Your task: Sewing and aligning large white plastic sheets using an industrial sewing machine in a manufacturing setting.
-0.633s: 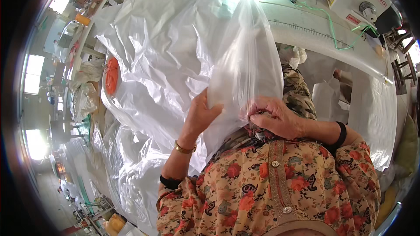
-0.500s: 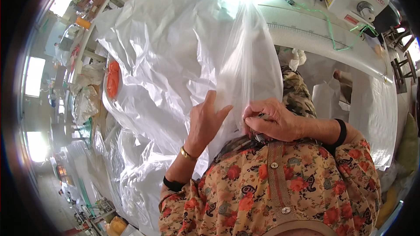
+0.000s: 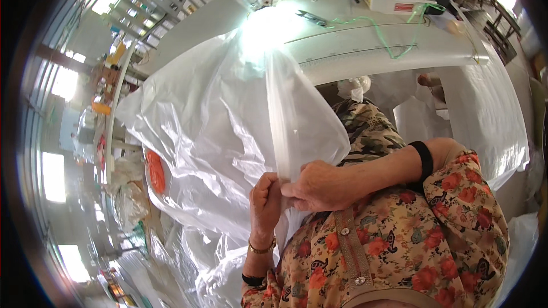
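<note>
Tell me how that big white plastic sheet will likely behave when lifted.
The white plastic sheet will probably be floppy, since it drapes in loose folds and creases. It is likely light for its size, as it looks thin. Its glossy highlights suggest it could be somewhat slippery.

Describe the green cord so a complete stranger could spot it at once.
Beyond the big white sheet pinched by the left hand and right hand, find the pale worktop toward the upper right. There, a thin cord winds from near the small dark snips. Its bright green colour sets it apart from them.
</note>
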Action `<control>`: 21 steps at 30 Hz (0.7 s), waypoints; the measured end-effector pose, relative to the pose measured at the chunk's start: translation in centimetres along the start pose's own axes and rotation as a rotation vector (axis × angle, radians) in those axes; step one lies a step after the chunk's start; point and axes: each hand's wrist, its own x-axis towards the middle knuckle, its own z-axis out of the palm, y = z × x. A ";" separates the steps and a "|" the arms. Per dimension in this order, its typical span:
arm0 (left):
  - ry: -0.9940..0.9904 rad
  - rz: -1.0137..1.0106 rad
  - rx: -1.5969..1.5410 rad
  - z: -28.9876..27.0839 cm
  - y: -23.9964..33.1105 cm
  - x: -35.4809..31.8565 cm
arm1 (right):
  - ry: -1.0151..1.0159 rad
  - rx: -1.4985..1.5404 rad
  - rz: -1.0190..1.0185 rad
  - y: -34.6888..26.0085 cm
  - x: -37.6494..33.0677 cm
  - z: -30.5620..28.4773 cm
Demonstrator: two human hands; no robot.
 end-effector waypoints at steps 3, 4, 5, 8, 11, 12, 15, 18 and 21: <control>-0.028 -0.029 -0.220 -0.1 -0.4 -0.1 | -0.017 -0.102 -0.026 -0.5 0.0 -0.2; -0.033 -0.051 -0.409 0.0 -0.2 0.0 | -0.006 -0.103 -0.019 -0.5 0.1 0.0; -0.044 -0.050 -0.405 0.3 0.2 0.3 | -0.015 -0.192 -0.113 -0.2 0.4 0.3; -0.033 -0.124 -0.458 0.5 0.7 0.6 | -0.044 -0.339 -0.262 -0.3 0.8 0.6; -0.022 -0.099 -0.348 -0.9 -0.4 1.0 | 0.037 -0.280 -0.362 0.6 0.9 0.8; -0.021 -0.095 -0.344 -1.4 -0.2 0.8 | 0.134 -0.158 -0.403 1.1 1.0 0.8; 0.117 0.036 0.021 -2.8 1.2 0.5 | 0.751 0.377 -0.054 3.5 1.7 -0.3; 0.128 0.174 0.289 -4.6 2.8 0.7 | 0.958 0.320 0.265 6.0 3.9 0.2; 0.009 0.128 0.210 -4.3 4.4 1.1 | 0.206 0.078 0.212 5.3 4.6 1.4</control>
